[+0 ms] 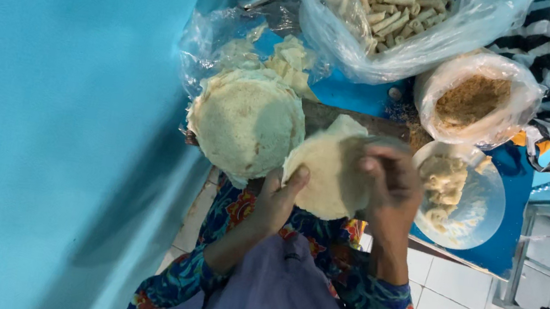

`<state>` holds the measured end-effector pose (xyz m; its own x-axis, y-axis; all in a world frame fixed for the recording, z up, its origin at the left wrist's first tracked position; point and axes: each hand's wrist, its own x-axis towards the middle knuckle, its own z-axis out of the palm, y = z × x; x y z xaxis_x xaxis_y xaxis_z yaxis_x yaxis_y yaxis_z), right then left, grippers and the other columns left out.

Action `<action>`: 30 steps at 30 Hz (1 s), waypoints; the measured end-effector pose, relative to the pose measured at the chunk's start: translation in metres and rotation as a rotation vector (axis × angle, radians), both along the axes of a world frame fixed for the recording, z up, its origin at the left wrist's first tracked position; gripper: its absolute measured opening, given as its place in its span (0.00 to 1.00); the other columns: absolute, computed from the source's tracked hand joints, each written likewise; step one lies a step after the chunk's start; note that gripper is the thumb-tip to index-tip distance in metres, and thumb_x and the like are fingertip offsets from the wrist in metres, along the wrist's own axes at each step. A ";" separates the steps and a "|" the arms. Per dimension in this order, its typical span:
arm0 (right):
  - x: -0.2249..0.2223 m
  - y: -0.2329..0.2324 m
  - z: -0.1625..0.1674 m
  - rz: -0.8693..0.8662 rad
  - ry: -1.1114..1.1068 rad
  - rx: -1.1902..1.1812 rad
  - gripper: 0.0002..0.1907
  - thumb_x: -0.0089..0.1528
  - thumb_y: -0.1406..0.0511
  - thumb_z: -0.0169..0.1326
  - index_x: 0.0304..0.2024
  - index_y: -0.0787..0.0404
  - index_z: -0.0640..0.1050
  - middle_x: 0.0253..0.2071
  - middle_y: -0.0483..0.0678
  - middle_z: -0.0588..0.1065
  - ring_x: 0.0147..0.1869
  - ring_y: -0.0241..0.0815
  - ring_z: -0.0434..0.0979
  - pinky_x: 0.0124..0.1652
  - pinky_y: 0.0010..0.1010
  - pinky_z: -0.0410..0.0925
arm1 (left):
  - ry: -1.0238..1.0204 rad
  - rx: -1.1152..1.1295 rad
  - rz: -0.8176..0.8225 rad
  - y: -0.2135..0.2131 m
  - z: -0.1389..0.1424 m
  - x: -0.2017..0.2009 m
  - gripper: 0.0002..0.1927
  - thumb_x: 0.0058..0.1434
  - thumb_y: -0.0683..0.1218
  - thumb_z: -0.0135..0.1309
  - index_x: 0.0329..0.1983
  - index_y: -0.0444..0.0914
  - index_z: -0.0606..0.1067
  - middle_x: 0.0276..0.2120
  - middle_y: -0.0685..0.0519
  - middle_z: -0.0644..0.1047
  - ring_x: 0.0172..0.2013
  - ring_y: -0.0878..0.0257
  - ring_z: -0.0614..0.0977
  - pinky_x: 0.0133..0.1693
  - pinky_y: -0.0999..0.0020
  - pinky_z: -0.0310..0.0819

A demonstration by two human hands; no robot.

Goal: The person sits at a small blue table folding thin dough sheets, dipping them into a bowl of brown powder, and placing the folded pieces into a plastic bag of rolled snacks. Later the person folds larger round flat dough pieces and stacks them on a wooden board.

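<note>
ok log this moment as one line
left hand: holds round wrapper edge | right hand: on wrapper, blurred | wrapper stack beside | plate of filling right

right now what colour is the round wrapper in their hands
Pale cream, off-white wrapper, best seen in the head view.

I hold one thin, round, pale wrapper sheet (pixel 330 173) lifted just off the board, right beside the stack of wrappers (pixel 245 123). It is floppy, its far edge curling up. My right-hand side of it is blurred, perhaps folded over. The stack lies flat, cream-coloured, speckled.
</note>
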<state>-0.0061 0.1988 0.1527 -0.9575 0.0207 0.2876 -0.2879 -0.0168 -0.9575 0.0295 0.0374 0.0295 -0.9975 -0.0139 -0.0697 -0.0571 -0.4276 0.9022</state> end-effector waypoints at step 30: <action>0.048 -0.010 0.012 0.042 -0.093 0.403 0.13 0.63 0.70 0.59 0.49 0.66 0.74 0.42 0.49 0.78 0.44 0.36 0.79 0.41 0.28 0.75 | 0.261 -0.238 0.136 0.012 0.058 0.015 0.06 0.69 0.35 0.54 0.47 0.30 0.77 0.39 0.54 0.80 0.38 0.74 0.79 0.38 0.77 0.77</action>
